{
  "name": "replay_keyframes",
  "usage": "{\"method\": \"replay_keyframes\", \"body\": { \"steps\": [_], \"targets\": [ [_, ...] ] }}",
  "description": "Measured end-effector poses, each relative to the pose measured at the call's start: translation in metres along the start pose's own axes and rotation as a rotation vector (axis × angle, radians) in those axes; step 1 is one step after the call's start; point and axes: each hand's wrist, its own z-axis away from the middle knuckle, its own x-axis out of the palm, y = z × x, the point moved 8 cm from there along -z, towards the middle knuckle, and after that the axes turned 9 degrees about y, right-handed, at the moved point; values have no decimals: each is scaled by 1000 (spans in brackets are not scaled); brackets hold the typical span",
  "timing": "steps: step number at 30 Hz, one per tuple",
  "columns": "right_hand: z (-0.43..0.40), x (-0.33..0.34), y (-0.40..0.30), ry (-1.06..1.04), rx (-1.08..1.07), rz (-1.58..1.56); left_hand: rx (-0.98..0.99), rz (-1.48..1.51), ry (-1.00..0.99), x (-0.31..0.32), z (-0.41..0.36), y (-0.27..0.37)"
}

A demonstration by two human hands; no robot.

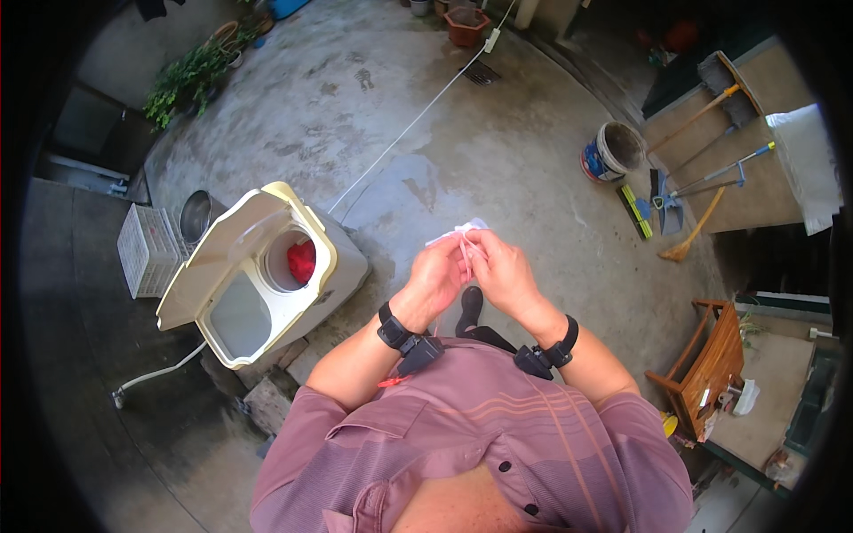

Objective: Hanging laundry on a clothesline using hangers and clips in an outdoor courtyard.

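Observation:
My left hand [436,276] and my right hand [504,268] are close together in front of my chest. Between their fingers they pinch a thin pink cord [465,248], whose end hangs below the fingertips. A white cloth-like item [476,224] shows just beyond the fingers; most of it is hidden by the hands, so its kind is unclear. To the left stands a twin-tub washing machine [340,263] with its lid [210,250] raised. Red cloth [301,262] lies in the round tub, and greyish water [241,316] appears to fill the larger one.
White plastic baskets [150,250] and a metal pot [200,216] stand behind the washer. A white cable [413,126] crosses the concrete floor. At right are a bucket [610,153], a broom [693,230], a dustpan [668,216] and a wooden stool [710,366].

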Motion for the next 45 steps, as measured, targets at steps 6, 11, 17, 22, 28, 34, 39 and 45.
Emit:
{"method": "replay_keyframes", "body": {
  "steps": [6, 11, 17, 22, 28, 34, 39, 45],
  "targets": [
    [14, 2, 14, 53, 35, 3, 135, 145, 52, 8, -4, 20],
    [11, 3, 32, 138, 82, -87, 160, 322, -71, 8, -11, 31],
    [28, 38, 48, -316, 480, -754, 255, 348, -68, -6, -12, 58],
    [25, 11, 49, -183, 227, -322, 307, 283, 39, -17, -3, 75],
    [21, 2, 39, -182, 243, -393, 325, -40, 68, -3, 22, 62],
    [15, -21, 8, -237, -45, -155, 451, -237, 93, -9, 23, 82],
    [6, -32, -6, -130, -273, 105, 564, -466, 73, 1, 31, 82],
    [-13, -56, -29, 197, -356, 484, 770, -794, -20, 28, 46, 78]
  ]
}}
